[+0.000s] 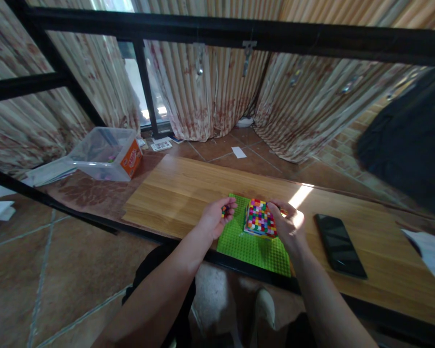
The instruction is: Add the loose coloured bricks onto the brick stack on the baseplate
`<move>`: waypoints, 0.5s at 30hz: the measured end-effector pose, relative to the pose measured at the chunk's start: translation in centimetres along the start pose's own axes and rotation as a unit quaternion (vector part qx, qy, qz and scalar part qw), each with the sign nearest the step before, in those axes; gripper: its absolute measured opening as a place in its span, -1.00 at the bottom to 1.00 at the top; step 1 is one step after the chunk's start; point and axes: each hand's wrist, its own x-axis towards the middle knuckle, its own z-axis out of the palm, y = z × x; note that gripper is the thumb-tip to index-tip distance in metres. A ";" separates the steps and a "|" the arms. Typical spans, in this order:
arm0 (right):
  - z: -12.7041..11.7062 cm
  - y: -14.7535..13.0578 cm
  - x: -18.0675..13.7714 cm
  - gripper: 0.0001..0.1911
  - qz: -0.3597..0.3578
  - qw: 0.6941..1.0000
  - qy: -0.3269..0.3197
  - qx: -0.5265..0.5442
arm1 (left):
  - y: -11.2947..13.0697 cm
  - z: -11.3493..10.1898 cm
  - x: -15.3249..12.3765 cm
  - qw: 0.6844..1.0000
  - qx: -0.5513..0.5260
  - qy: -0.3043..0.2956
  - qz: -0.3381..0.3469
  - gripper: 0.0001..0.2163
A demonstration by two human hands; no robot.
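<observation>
A multicoloured brick cube [260, 217] stands on a green baseplate [244, 244] at the near edge of a wooden tabletop [181, 193]. My left hand [215, 217] hovers just left of the cube, fingers curled round small coloured bricks [224, 210]. My right hand [288, 222] rests against the cube's right side with its fingers curled; a bit of orange shows at its fingertips, too small to name.
A black phone [339, 244] lies flat to the right of the baseplate. White papers [431, 249] sit at the far right. A clear plastic bin [107, 153] with an orange label stands on the floor at left. Black metal frame bars [217, 29] cross overhead before curtains.
</observation>
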 end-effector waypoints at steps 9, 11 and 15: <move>-0.1 -0.2 -0.4 -0.58 0.003 0.998 -0.026 0.049 | 0.1 0.4 -0.6 0.998 -0.039 -0.048 -0.023 -0.75; -0.3 -0.9 -0.7 -0.61 -0.036 0.999 -0.007 0.029 | 0.3 0.5 -0.9 0.996 -0.049 -0.065 -0.030 -0.70; -0.4 -3.1 -1.7 -0.74 -0.226 0.969 0.053 -0.083 | 0.5 0.8 -1.2 0.992 -0.059 -0.105 -0.049 -0.66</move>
